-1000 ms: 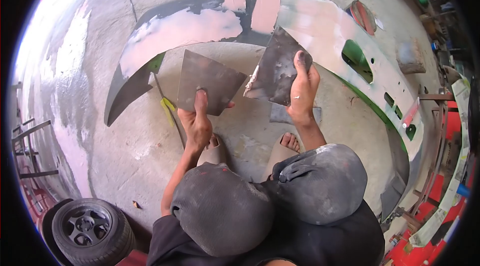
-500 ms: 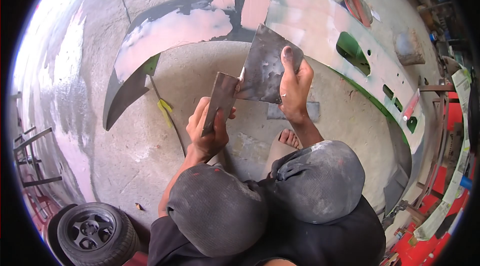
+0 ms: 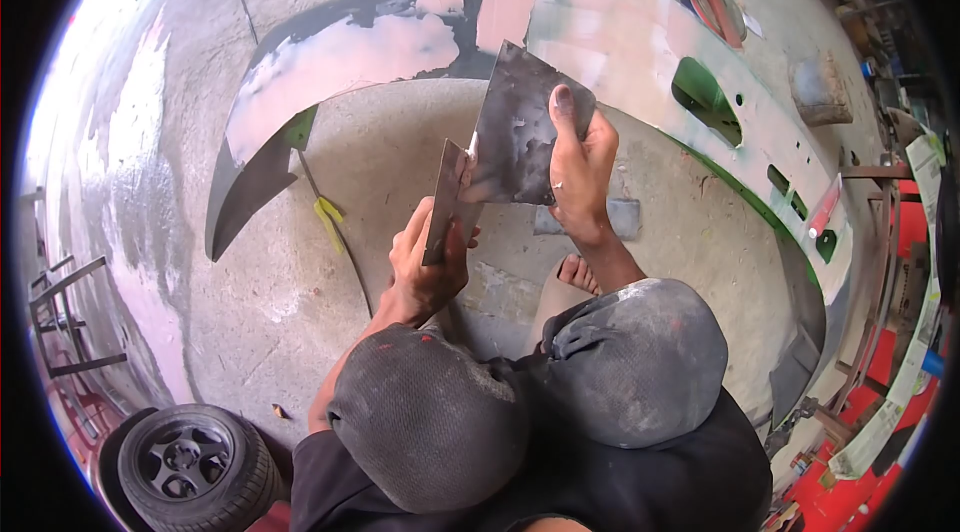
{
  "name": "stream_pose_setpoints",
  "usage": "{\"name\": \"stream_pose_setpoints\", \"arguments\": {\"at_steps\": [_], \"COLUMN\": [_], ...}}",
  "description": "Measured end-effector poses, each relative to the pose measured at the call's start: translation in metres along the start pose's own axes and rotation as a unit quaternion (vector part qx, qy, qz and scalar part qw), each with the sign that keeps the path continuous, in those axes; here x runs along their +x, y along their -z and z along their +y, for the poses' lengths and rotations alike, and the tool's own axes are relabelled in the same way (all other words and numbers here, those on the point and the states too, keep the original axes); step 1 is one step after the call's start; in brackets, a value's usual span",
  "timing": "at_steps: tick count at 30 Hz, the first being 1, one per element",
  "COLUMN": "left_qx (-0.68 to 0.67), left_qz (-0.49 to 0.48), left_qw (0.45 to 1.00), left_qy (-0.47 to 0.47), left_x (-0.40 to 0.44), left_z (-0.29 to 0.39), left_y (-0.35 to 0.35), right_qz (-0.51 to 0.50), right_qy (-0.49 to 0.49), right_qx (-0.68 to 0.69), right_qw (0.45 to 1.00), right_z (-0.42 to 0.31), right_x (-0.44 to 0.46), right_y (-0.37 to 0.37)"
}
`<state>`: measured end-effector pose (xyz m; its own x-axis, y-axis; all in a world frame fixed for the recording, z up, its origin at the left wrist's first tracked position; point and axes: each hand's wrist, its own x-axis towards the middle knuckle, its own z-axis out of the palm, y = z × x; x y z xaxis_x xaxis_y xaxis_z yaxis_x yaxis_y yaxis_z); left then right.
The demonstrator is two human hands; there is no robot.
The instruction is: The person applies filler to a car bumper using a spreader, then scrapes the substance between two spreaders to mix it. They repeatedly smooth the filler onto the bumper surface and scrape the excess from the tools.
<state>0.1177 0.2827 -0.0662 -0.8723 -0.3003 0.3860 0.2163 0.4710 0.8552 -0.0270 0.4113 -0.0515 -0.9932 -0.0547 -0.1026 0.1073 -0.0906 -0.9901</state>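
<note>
My left hand is closed round a thin dark plate, turned nearly edge-on. With my right hand I grip a wider dark plate, thumb on its smeared face. The two plates meet at the wider one's lower left edge, where a little pale paste shows. Beyond them a long curved bumper lies on the floor, with pink and whitish patches over dark grey and green edges. Some of my left fingers are hidden behind the narrow-looking plate.
A grey block lies on the concrete floor near my foot. A wheel is at the lower left, below a metal frame. A round tin and a wrapped bundle lie beyond the bumper.
The plate in my left hand has turned from face-on to nearly edge-on and moved right against the other plate. My right hand and its plate have shifted slightly left.
</note>
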Motion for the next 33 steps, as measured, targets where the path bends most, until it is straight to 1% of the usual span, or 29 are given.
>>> {"name": "stream_pose_setpoints", "arguments": {"at_steps": [4,8,17,20,23,25,26,27,28,30,32,33], "left_qx": [0.008,0.013,-0.004,0.008,0.072,0.120,0.143,0.130,0.117,0.085,0.118,0.127], "left_qz": [-0.004,-0.012,-0.026,-0.079,-0.123,-0.244,-0.304,-0.314,-0.270,-0.183,-0.140,-0.151], "left_qw": [1.000,1.000,1.000,0.997,0.990,0.961,0.938,0.937,0.955,0.975,0.964,0.955], "left_qy": [-0.005,-0.007,0.010,0.016,0.008,-0.050,-0.080,-0.079,-0.023,0.088,0.195,0.222], "left_x": [0.000,-0.003,-0.008,-0.015,-0.031,-0.041,-0.045,-0.050,-0.050,-0.048,-0.049,-0.045], "left_z": [0.000,-0.003,-0.001,-0.008,-0.022,-0.024,-0.026,-0.028,-0.034,-0.042,-0.043,-0.036], "left_y": [-0.001,-0.001,-0.001,0.004,0.009,0.026,0.035,0.040,0.048,0.070,0.111,0.130], "right_qz": [-0.002,0.022,0.016,0.015,0.016,0.023,0.029,0.024,0.018,0.011,0.001,-0.001], "right_qy": [-0.008,0.033,0.003,0.005,0.017,-0.015,-0.029,-0.027,-0.022,-0.016,-0.022,-0.025], "right_qx": [0.010,0.022,0.009,0.023,0.002,0.017,0.026,0.058,0.073,0.100,0.101,0.104], "right_qw": [1.000,0.999,1.000,1.000,1.000,0.999,0.999,0.998,0.997,0.995,0.995,0.994], "right_z": [0.005,0.002,0.009,0.001,-0.008,-0.010,-0.011,-0.014,-0.015,-0.014,-0.009,-0.008], "right_x": [0.000,0.001,0.001,-0.001,-0.003,0.002,0.005,0.007,0.009,0.009,0.010,0.010], "right_y": [0.002,-0.007,-0.005,-0.008,-0.006,0.004,0.008,0.009,0.010,0.013,0.014,0.013]}}
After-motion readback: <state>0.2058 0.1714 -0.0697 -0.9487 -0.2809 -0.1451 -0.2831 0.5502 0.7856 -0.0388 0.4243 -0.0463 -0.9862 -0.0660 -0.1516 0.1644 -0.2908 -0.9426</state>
